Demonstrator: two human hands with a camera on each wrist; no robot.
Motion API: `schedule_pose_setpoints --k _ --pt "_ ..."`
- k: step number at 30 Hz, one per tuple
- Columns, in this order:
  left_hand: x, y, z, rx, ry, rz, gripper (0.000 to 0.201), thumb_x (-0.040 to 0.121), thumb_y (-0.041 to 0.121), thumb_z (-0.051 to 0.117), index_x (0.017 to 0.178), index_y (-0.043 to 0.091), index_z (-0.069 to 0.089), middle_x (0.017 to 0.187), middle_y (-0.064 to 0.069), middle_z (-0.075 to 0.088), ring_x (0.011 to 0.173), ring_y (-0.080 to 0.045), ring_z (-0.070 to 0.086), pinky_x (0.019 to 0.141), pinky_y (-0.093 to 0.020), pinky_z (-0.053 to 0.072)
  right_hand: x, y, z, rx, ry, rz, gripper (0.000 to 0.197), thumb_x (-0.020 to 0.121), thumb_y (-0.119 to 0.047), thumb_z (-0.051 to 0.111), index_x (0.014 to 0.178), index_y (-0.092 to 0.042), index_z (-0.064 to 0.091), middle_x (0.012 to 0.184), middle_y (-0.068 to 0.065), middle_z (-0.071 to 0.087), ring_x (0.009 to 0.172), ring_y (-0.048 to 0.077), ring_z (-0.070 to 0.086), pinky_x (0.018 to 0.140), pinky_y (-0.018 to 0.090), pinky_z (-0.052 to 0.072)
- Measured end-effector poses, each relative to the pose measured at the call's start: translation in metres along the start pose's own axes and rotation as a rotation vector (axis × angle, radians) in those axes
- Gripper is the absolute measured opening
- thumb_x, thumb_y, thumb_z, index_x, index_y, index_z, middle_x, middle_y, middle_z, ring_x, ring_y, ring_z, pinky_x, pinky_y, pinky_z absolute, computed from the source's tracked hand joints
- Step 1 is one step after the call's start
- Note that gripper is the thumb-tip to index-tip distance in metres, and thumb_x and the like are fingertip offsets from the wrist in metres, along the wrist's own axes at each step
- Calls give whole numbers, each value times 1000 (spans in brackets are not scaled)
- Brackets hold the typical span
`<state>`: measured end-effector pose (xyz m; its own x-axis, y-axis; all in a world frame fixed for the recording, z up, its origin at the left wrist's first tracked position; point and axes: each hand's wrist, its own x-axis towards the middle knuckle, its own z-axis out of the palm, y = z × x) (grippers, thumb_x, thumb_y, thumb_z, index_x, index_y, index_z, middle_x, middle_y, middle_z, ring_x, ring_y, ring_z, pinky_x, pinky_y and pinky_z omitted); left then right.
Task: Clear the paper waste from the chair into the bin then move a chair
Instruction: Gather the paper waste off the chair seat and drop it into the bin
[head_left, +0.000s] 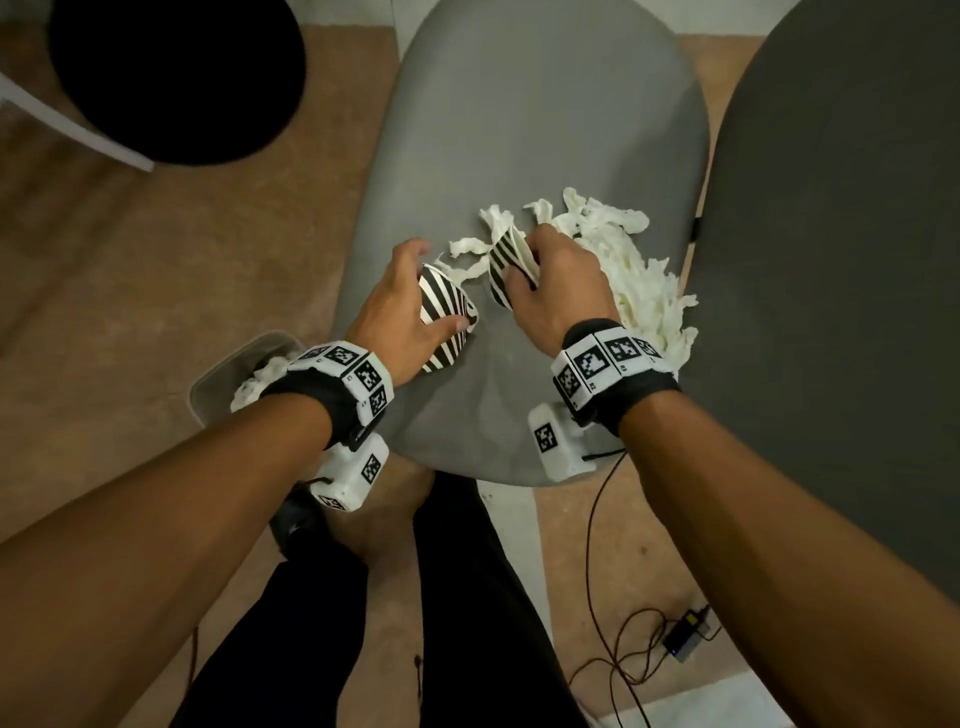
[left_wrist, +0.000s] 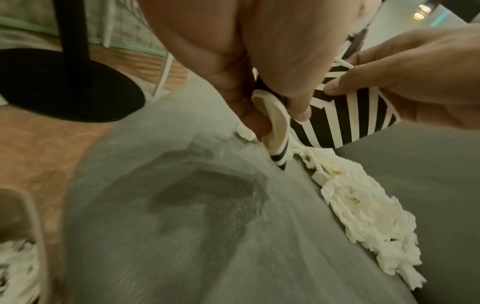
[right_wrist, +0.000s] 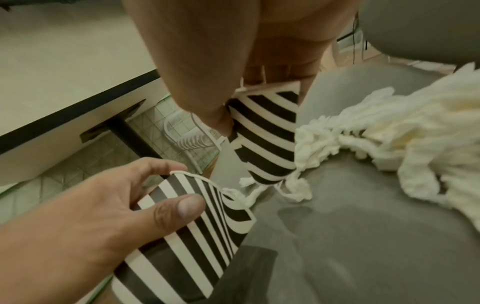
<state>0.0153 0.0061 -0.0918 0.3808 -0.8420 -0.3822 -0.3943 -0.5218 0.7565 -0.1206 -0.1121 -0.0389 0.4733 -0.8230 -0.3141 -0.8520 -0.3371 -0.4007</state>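
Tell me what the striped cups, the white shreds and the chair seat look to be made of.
Striped cups: thin matte paper, seemingly; both are crushed flat with creased walls.
White shreds: soft tissue-like paper, torn and crinkled.
Chair seat: smooth matte grey, probably moulded plastic.

Grey chair seat, smooth, rounded. On it: heap of shredded white paper at right side, loose strips trailing toward middle. Two striped paper cups touching seat: one left of middle, one at edge of heap, both crushed, both in hands. Darker patch on seat nearer front. Brown floor beneath: bin just left of seat, shreds inside; black round base further back; cable and adapter at right.
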Motion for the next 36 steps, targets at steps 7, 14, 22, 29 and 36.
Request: schedule_pose_setpoints --k 7,14,22,29,36 --pt "-27 -58 -39 -110 65 -152 54 83 37 73 125 29 41 104 4 65 90 -13 64 75 -25 52 -8 -69 44 274 13 37 25 94 -35 56 103 -11 56 93 4 70 85 24 63 76 35 50" --pt "-37 -166 -83 -224 469 -522 44 85 27 55 128 21 47 96 12 59 83 -9 60 71 -20 44 -21 -153 147 369 -314 -9 29 92 -29 53 116 -12 55 102 6 68 90 25 62 74 28 43" --pt "-55 -294 -62 -56 242 -649 32 90 27 63 117 11 56 103 -5 68 92 -22 64 71 -23 46 -20 -167 289 -40 -600 33 39 98 -27 56 129 -5 54 119 13 67 106 32 66 78 33 52" --pt "-71 -319 -41 -55 62 -642 23 96 25 53 115 14 59 105 -7 66 105 -27 62 87 -29 47 -45 -140 336 -34 -699 78 52 93 -34 61 137 -12 45 127 14 64 115 34 62 86 32 48" --pt "-81 -269 -109 -26 72 -564 17 91 16 55 105 15 66 97 -3 69 90 -19 65 76 -24 44 -52 -172 277 163 -668 75 38 94 -29 53 131 -21 55 114 9 71 105 29 67 93 38 55"
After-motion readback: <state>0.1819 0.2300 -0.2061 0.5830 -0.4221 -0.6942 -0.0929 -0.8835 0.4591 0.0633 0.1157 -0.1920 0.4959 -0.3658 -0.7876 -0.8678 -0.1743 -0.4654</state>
